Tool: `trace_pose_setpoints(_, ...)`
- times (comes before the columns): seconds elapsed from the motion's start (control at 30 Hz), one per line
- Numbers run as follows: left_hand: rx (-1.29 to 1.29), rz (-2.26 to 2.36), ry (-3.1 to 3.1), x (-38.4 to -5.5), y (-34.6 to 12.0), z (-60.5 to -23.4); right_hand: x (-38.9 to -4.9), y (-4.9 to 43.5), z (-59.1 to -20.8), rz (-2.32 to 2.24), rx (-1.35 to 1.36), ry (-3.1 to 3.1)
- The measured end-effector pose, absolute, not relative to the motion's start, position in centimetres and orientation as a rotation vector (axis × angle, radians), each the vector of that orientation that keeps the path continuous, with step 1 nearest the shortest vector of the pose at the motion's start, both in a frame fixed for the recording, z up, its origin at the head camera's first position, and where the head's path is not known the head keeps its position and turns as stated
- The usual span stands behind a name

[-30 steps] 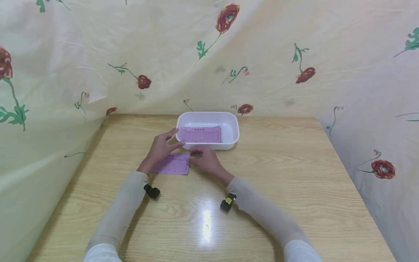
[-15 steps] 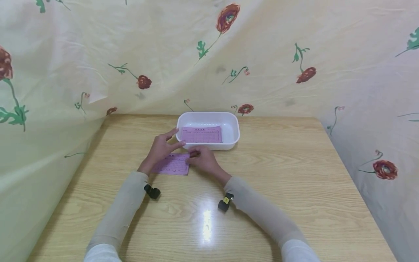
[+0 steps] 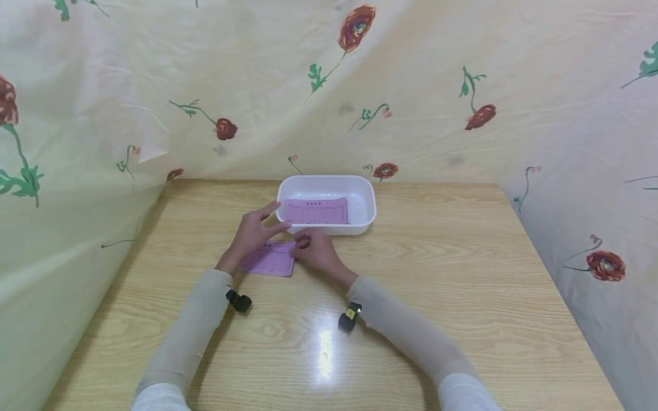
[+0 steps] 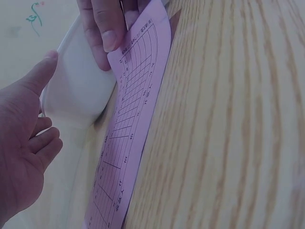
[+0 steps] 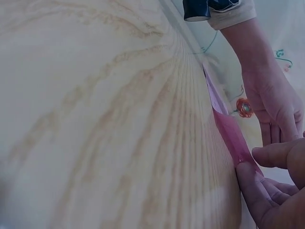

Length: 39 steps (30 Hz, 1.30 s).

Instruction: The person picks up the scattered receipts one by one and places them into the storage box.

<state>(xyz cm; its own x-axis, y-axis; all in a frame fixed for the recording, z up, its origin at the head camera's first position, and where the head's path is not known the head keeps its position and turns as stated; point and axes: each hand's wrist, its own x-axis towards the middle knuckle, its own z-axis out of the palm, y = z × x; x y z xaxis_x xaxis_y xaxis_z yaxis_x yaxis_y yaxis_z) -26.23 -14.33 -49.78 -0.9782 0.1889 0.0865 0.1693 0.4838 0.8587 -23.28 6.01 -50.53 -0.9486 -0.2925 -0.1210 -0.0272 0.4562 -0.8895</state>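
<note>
A purple printed paper slip [image 3: 272, 260] lies on the table in front of a white plastic basin [image 3: 362, 229], and its right end is bent up. My right hand [image 3: 317, 251] pinches that end between thumb and fingers; the right wrist view shows the slip [image 5: 231, 136] lifted there. My left hand [image 3: 253, 231] holds the basin's front left corner, thumb on the front rim and index finger at the left rim. In the left wrist view its other fingers [image 4: 45, 143] are curled beside the basin wall. Part of the slip is hidden beneath the left wrist.
Inside the basin lies another purple slip or stack of slips [image 3: 316, 212]. The wooden table [image 3: 437, 274] reaches back to a flower-patterned cloth [image 3: 411, 80] that hangs behind and along both sides. A small black camera sits on each wrist.
My right hand has shifted slightly left and toward me, and the slip's right edge has moved with it. The left hand and the basin stay where they were.
</note>
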Motion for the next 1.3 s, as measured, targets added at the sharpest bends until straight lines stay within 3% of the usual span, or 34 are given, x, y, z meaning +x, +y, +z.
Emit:
trace_pose_setpoints(0.57,0.332,1.557,2.696,-26.2,-14.2,-49.6,-23.2,6.2,-50.7,-1.429,-0.311,2.508)
trace_pose_setpoints(1.3,0.271,1.554,2.667,-26.2,-14.2,-49.5,-22.2,10.3,-49.5,-1.541,-0.234,2.489)
